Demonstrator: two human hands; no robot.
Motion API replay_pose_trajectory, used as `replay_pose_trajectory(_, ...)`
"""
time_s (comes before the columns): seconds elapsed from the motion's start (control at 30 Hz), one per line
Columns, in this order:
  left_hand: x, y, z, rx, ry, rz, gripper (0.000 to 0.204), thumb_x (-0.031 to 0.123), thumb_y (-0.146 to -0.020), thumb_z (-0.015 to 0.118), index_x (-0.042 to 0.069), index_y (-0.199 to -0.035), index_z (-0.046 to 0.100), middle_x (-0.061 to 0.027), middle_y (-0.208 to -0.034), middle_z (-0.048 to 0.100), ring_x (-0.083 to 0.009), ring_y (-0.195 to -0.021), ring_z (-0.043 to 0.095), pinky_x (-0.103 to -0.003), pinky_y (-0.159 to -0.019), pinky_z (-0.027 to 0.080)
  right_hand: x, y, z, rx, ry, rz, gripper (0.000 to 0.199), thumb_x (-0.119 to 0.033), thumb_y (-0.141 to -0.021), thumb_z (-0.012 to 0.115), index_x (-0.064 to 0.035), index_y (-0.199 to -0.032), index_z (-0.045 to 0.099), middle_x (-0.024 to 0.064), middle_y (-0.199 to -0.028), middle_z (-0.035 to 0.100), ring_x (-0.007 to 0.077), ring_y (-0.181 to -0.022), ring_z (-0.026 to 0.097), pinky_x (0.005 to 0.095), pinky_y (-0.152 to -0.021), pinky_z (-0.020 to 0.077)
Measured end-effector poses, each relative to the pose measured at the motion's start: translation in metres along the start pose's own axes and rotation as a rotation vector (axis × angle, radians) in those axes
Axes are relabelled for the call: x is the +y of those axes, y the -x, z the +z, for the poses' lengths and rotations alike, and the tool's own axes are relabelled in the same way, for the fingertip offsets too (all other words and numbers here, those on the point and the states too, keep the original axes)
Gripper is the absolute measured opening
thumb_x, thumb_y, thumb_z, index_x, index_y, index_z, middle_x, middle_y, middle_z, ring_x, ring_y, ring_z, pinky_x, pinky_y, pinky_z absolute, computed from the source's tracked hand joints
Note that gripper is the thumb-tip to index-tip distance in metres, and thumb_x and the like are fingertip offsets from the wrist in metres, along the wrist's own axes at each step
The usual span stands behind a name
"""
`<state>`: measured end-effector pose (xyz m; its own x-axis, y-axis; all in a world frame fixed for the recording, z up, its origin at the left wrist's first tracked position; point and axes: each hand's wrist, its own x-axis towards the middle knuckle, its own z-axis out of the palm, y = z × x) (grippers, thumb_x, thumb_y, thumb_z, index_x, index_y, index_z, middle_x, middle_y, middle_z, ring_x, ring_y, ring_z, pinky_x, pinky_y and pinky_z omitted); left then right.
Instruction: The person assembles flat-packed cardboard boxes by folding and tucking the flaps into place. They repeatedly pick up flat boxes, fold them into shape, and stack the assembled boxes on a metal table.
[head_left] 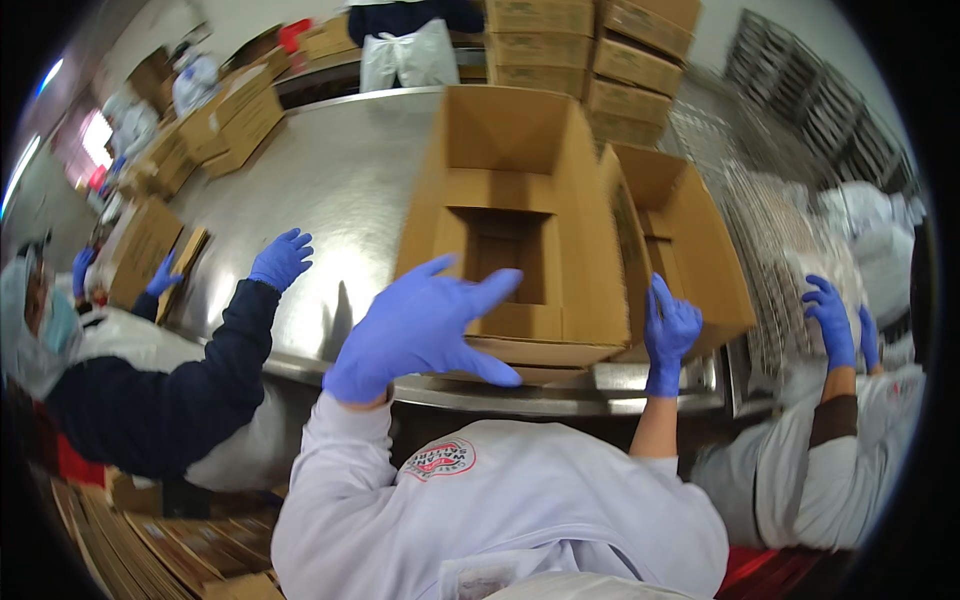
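An open brown cardboard box (575, 290) stands in front of me, its flaps raised and the deep inside dark. My left hand (415, 325), in a blue glove, is open with thumb and fingers spread above the box's near left corner. To the right, my blue-gloved right hand (672, 325) is at the near side of a second open cardboard box (710, 250), close to where the two boxes meet. Its index finger points forward and its other fingers look bent. I see nothing held in it; whether it touches the cardboard I cannot tell.
Both boxes stand on a shiny metal table (330, 150). A co-worker's gloved hand (282, 260) is over it on the left, and another's hand (832, 318) is at a wire rack (775, 240) on the right. Stacked cartons (540, 45) stand beyond; flattened cardboard (130, 540) lies lower left.
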<state>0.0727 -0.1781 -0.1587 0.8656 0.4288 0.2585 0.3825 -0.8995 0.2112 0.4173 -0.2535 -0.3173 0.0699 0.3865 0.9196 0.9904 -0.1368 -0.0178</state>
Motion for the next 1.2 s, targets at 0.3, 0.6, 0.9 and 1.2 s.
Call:
replay_pose_trajectory(0.3, 0.002, 0.009, 0.009, 0.041, -0.057, -0.029, 0.025, 0.034, -0.064, 0.079, 0.014, -0.078, 0.074, -0.0051, -0.054, 0.058, -0.0222, -0.048, 0.056, -0.032, -0.047, 0.043, -0.007, 0.003, 0.005, 0.046, -0.015, 0.133, 0.027, -0.017, -0.072, 0.074, -0.0179, -0.099, 0.068, -0.0021, -0.082, 0.061, 0.0164, -0.077, 0.056, 0.0325, -0.077, 0.0377)
replay_pose_trajectory(0.6, 0.002, 0.0, 0.01, 0.174, -0.048, -0.032, 0.023, 0.03, -0.06, 0.081, 0.013, -0.073, 0.073, -0.0055, -0.054, 0.057, -0.0228, -0.05, 0.055, -0.033, -0.046, 0.041, -0.009, 0.019, 0.012, 0.012, 0.079, 0.268, 0.043, -0.024, -0.075, 0.073, -0.0186, -0.116, 0.059, 0.004, -0.129, 0.051, 0.0237, -0.126, 0.04, 0.0486, -0.11, 0.0132)
replay_pose_trajectory(0.9, -0.004, 0.003, 0.014, 0.195, 0.018, -0.007, 0.023, 0.032, -0.061, 0.079, 0.014, -0.074, 0.074, -0.0044, -0.05, 0.055, -0.0218, -0.047, 0.054, -0.033, -0.045, 0.041, -0.014, 0.029, 0.023, 0.119, 0.069, 0.402, 0.092, -0.036, -0.082, 0.066, -0.0043, -0.146, 0.009, 0.0197, -0.152, 0.009, 0.0428, -0.139, 0.001, 0.0635, -0.104, -0.0071)
replay_pose_trajectory(1.2, -0.014, -0.011, 0.009, 0.179, -0.135, 0.066, 0.032, 0.043, -0.062, 0.075, 0.011, -0.063, 0.068, -0.0066, -0.05, 0.052, -0.0245, -0.05, 0.056, -0.036, -0.048, 0.043, -0.012, 0.01, 0.01, 0.286, -0.192, 0.542, 0.073, -0.032, -0.094, 0.049, 0.0033, -0.144, 0.009, 0.0172, -0.151, 0.014, 0.0266, -0.14, 0.011, 0.0394, -0.113, 0.0004)
